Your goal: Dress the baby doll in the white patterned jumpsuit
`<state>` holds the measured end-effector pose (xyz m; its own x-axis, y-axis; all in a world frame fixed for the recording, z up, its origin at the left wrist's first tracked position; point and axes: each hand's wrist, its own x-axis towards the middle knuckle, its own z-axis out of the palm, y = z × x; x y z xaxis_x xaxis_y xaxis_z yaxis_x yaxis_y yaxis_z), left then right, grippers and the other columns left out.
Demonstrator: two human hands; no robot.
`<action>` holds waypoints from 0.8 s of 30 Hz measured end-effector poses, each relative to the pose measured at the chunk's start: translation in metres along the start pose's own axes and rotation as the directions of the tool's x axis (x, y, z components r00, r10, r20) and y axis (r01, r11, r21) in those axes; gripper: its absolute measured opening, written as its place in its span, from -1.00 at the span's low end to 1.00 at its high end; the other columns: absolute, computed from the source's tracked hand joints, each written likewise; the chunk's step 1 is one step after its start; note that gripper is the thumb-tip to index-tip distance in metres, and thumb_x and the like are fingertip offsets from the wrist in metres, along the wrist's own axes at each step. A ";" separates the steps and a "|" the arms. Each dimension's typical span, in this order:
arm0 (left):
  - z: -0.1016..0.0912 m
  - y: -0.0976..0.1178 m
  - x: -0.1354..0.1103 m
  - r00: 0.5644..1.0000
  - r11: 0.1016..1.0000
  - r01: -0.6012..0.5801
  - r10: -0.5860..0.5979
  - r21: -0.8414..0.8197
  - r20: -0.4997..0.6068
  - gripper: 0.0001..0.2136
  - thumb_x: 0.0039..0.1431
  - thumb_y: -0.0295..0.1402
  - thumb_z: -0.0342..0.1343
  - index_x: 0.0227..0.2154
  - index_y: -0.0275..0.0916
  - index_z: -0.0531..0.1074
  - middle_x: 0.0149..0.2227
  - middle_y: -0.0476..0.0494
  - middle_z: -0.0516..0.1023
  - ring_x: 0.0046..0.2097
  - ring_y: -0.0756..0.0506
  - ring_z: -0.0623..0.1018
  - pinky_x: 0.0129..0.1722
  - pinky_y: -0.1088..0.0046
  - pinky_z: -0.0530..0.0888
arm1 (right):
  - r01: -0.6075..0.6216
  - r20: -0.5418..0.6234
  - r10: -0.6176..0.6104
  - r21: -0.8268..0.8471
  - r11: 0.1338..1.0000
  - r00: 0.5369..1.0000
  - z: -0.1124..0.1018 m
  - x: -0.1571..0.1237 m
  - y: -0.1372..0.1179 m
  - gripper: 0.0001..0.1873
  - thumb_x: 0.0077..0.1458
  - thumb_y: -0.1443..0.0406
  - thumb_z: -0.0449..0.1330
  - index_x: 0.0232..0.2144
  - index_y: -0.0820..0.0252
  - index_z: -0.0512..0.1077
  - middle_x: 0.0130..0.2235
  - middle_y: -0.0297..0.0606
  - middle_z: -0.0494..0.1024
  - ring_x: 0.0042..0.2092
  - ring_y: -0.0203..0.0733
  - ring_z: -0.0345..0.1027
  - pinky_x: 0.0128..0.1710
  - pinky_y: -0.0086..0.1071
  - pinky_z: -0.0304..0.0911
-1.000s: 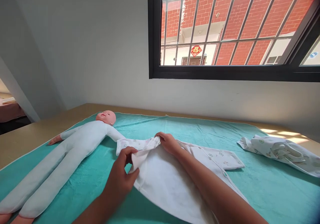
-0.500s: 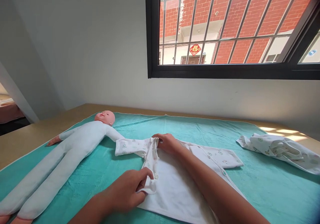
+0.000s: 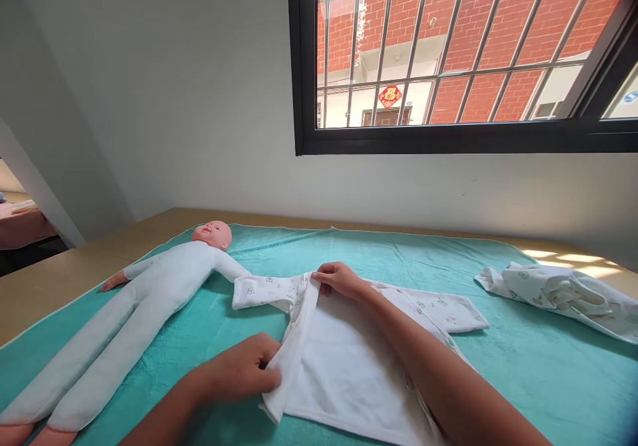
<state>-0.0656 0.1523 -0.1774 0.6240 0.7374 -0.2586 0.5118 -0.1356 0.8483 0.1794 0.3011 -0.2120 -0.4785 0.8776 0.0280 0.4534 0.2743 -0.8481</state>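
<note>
The white baby shirt [image 3: 343, 366] lies in the near middle, on the turquoise blanket [image 3: 214, 326], with its two printed sleeves spread to left and right. The left hand [image 3: 249, 366] is at the near left part of the shirt; its thumb and bent fingers pinch the front edge of the cloth. The right hand [image 3: 341, 280] is at the far side of the shirt, and its fingertips pinch the cloth near the left sleeve. The baby doll [image 3: 174, 273], in a white body, lies on its back at the left, and its one arm reaches to the left cuff; whether they touch, I cannot tell. At the far right lies a bundled printed garment [image 3: 558, 296]. Behind the wooden tabletop [image 3: 90, 260] there is a barred window [image 3: 448, 47].
</note>
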 end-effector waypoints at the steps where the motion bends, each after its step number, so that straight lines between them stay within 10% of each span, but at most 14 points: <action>1: 0.001 0.004 -0.001 1.000 0.999 0.005 -0.006 0.054 0.020 -0.76 0.02 -0.36 0.04 -0.67 -0.26 0.16 -0.60 0.08 0.15 -0.52 0.07 0.13 -0.52 0.48 0.03 | -0.015 -0.041 0.013 -0.037 0.999 0.999 0.005 0.003 0.001 -0.64 0.12 0.03 0.12 -0.47 0.18 0.45 -0.50 -0.32 0.53 -0.46 -0.26 0.37 -0.39 -0.42 0.23; 10: -0.024 0.004 -0.015 0.971 0.969 0.193 -0.211 0.155 0.114 -0.74 0.06 -0.31 -0.01 -0.69 -0.26 0.29 -0.64 0.05 0.30 -0.55 0.03 0.28 -0.51 0.51 0.22 | -0.015 -0.286 -0.055 -0.236 0.972 0.957 0.032 0.012 0.001 -0.79 0.17 0.13 0.12 -0.30 0.08 0.47 -0.38 -0.32 0.53 -0.34 -0.22 0.33 -0.35 -0.41 0.09; 13: -0.029 -0.007 -0.009 0.964 0.943 0.196 -0.135 0.270 -0.229 -0.71 0.10 -0.26 -0.03 -0.66 -0.22 0.10 -0.62 0.08 0.18 -0.52 0.03 0.21 -0.53 0.50 0.11 | -0.014 -0.292 -0.047 -0.205 0.979 0.955 0.027 0.011 0.002 -0.71 0.26 0.11 -0.02 -0.17 0.09 0.42 -0.44 -0.37 0.49 -0.45 -0.29 0.31 -0.38 -0.44 0.13; 16: -0.017 -0.012 0.003 0.784 0.894 0.207 0.092 0.398 -0.614 -0.74 0.21 -0.26 -0.11 -0.57 -0.20 0.17 -0.53 0.04 0.30 -0.44 -0.02 0.30 -0.44 0.46 0.23 | -0.005 -0.316 -0.064 -0.213 0.977 0.946 0.024 0.011 0.004 -0.71 0.26 0.13 -0.03 -0.19 0.12 0.41 -0.42 -0.37 0.47 -0.41 -0.28 0.31 -0.37 -0.43 0.16; 18: -0.002 -0.009 0.013 0.713 0.859 0.145 0.254 0.492 -0.654 -0.76 0.28 -0.27 -0.17 -0.43 -0.21 0.32 -0.37 -0.06 0.46 -0.30 -0.08 0.43 -0.26 0.38 0.38 | 0.014 -0.310 -0.089 -0.235 0.972 0.947 0.024 0.011 0.004 -0.74 0.23 0.17 0.01 -0.20 0.13 0.43 -0.38 -0.35 0.48 -0.34 -0.26 0.32 -0.34 -0.42 0.17; 24: 0.032 0.012 0.058 0.864 0.649 0.040 0.359 0.759 -0.353 -0.57 0.23 -0.41 -0.10 0.16 -0.23 0.29 0.31 -0.21 0.20 0.33 -0.21 0.17 0.28 0.11 0.20 | 0.113 -0.166 -0.176 -0.335 0.936 0.970 0.015 -0.021 0.004 -0.74 0.14 0.32 0.10 -0.10 0.11 0.44 -0.18 -0.28 0.56 -0.19 -0.20 0.42 -0.20 -0.37 0.29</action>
<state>-0.0041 0.1720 -0.1970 0.5142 0.8219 0.2450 0.8060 -0.5607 0.1895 0.1800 0.2782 -0.2241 -0.4191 0.8685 0.2648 0.6219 0.4871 -0.6132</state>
